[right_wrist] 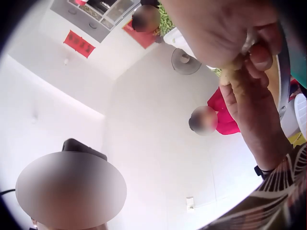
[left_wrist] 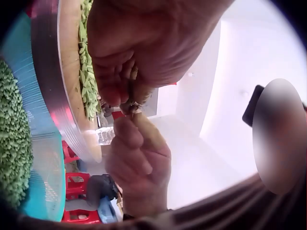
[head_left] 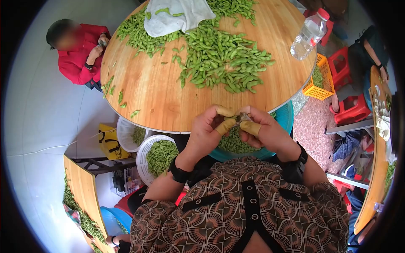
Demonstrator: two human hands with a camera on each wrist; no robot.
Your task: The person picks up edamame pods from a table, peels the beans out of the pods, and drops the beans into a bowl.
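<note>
Over the near edge of the table, my left hand [head_left: 207, 130] and right hand [head_left: 268, 130] meet fingertip to fingertip, with yellow coverings on thumbs and some fingers. Between them they pinch a small, thin greyish piece [head_left: 242, 118]; its kind I cannot tell. In the left wrist view the same piece [left_wrist: 135, 106] shows pale and dark between the thumb tips. Below the hands a teal basin [head_left: 288, 120] holds many shelled green beans [head_left: 236, 143]. Ahead on the table lies a broad heap of green soybean pods [head_left: 223, 57].
The round wooden table [head_left: 147, 97] also bears a white cloth [head_left: 177, 19] and a plastic bottle [head_left: 310, 34]. White baskets [head_left: 143, 158] of green produce stand at lower left. A yellow crate [head_left: 319, 80] and red stools [head_left: 352, 111] are at right. A person in red [head_left: 82, 50] sits at left.
</note>
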